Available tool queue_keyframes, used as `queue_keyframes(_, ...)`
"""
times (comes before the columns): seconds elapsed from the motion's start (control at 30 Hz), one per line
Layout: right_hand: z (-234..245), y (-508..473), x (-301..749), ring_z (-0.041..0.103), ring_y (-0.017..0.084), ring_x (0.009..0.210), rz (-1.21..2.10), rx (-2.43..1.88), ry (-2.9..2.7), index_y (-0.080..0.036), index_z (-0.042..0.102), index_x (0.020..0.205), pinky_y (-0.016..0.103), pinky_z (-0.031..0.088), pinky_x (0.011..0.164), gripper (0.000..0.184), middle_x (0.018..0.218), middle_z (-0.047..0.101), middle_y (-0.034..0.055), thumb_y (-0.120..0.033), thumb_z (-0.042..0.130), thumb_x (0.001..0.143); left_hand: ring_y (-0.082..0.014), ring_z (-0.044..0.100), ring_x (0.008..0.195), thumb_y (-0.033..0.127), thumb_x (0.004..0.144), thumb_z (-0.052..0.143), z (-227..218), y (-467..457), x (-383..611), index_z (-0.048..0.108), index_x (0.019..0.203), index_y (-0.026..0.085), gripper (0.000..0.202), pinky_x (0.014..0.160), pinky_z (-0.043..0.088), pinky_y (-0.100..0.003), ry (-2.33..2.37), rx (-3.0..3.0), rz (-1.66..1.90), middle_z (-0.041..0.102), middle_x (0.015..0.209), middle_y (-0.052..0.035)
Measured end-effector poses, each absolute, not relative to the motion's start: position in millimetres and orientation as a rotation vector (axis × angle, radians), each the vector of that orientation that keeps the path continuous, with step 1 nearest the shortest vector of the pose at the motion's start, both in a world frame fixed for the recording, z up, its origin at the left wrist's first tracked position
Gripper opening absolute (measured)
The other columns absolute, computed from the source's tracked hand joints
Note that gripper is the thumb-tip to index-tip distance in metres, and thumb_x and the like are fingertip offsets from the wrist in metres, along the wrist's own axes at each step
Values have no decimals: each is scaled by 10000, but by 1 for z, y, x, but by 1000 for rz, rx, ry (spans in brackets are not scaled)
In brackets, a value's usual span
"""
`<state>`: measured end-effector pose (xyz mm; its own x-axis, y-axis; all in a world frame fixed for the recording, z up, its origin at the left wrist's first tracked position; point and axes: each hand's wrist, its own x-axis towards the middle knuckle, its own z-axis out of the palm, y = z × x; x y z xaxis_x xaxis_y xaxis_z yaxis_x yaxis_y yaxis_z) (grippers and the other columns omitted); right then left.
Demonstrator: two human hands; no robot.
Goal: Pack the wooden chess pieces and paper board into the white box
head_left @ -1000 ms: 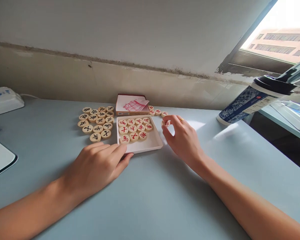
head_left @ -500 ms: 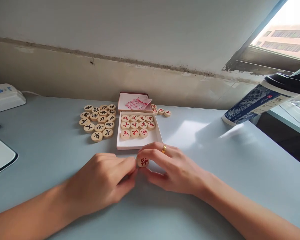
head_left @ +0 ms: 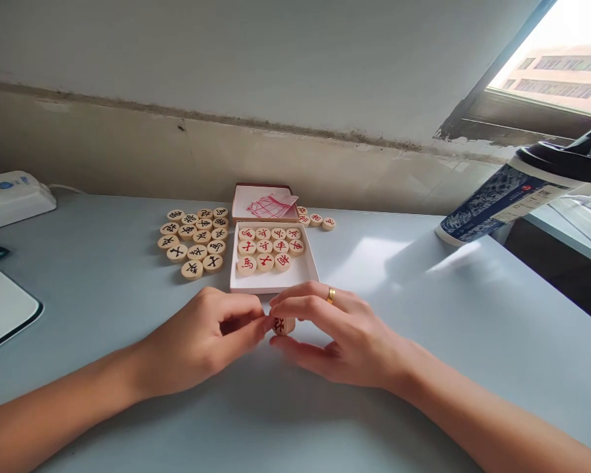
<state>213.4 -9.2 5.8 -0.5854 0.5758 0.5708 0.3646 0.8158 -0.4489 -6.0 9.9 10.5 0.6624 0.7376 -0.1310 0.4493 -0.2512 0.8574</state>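
Between my hands, just in front of the open box, a wooden Chinese chess piece [head_left: 282,325] is tilted up, its marked face turned partly to the left. My right hand [head_left: 342,328], with a gold ring, grips it between fingers and thumb. My left hand [head_left: 211,335] pinches at the piece's left edge, thumb and fingertips against it. Behind them the white box tray [head_left: 276,282] holds rows of red-marked Chinese chess pieces [head_left: 264,246]. Left of the tray lies a cluster of black-marked pieces [head_left: 197,252], face up on the table.
The box lid [head_left: 243,202] lies behind the tray with a folded red-lined sheet [head_left: 272,205]. Several red-marked pieces [head_left: 316,220] sit beside it. A blue patterned cup [head_left: 497,197] stands right. A white device [head_left: 14,200] and a white-topped flat object [head_left: 4,309] are left.
The piece has turned, so its face now points more to the left. My left hand's fingers have shifted and opened around a gap, thumb extended to the piece.
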Motion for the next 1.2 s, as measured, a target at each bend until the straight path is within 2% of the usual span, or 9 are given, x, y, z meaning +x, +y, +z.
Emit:
queue_keyframes(0.17, 6, -9, 210, 626, 103, 770, 566, -744, -2084, -191, 572, 1023, 244, 562, 678, 135, 984, 641, 59, -106, 578, 918, -82, 300, 525, 480, 939, 448, 12, 11, -3, 512, 695, 184, 389, 456, 239, -201, 947, 1838, 384, 358, 601, 51)
queue_keyframes(0.3, 7, -8, 209, 617, 102, 729, 775, -816, -2056, -190, 572, 1074, 261, 572, 675, 171, 930, 667, 37, -133, 597, 915, -88, 316, 530, 481, 954, 418, 10, 13, -2, 542, 731, 194, 384, 459, 258, -209, 973, 1878, 397, 373, 611, 49)
queue_keyframes(0.43, 9, -6, 211, 642, 114, 785, 983, -814, -1993, -170, 577, 1103, 286, 586, 735, 184, 941, 681, 46, -122, 567, 925, -105, 395, 568, 485, 958, 404, 8, 13, -2, 586, 780, 210, 375, 496, 337, -215, 1005, 1901, 415, 437, 647, 38)
queue_keyframes(0.57, 10, -5, 212, 654, 133, 897, 1097, -784, -1990, -176, 575, 1137, 311, 585, 808, 209, 1004, 675, 57, -119, 515, 945, -113, 406, 561, 464, 956, 397, 7, 12, -2, 608, 810, 220, 354, 480, 350, -214, 1022, 1906, 432, 443, 631, 35)
queue_keyframes(0.67, 10, -5, 211, 647, 132, 899, 1107, -789, -2008, -182, 573, 1130, 315, 580, 813, 206, 1016, 668, 56, -125, 496, 948, -114, 429, 562, 464, 951, 404, 7, 12, -2, 610, 815, 215, 350, 476, 372, -210, 1012, 1877, 437, 468, 647, 28)
queue_keyframes(0.77, 9, -5, 209, 646, 126, 832, 1040, -881, -2019, -176, 562, 1120, 293, 577, 745, 189, 1001, 664, 63, -155, 506, 941, -106, 448, 553, 491, 944, 430, 8, 14, -2, 592, 812, 207, 352, 474, 393, -201, 1013, 1825, 439, 474, 655, 30)
queue_keyframes(0.93, 7, -5, 210, 593, 95, 649, 921, -1005, -2127, -175, 561, 1107, 223, 505, 595, 183, 765, 639, -6, -187, 523, 928, -97, 429, 538, 511, 939, 438, 8, 15, -1, 556, 763, 201, 376, 462, 376, -193, 1035, 1834, 453, 435, 629, 41)
queue_keyframes(1.2, 12, -6, 211, 526, 90, 566, 899, -1064, -2192, -183, 565, 1146, 211, 437, 547, 225, 698, 639, -22, -193, 460, 947, -104, 444, 546, 499, 941, 439, 9, 15, -2, 573, 774, 203, 366, 474, 377, -203, 1038, 1872, 423, 476, 648, 37)
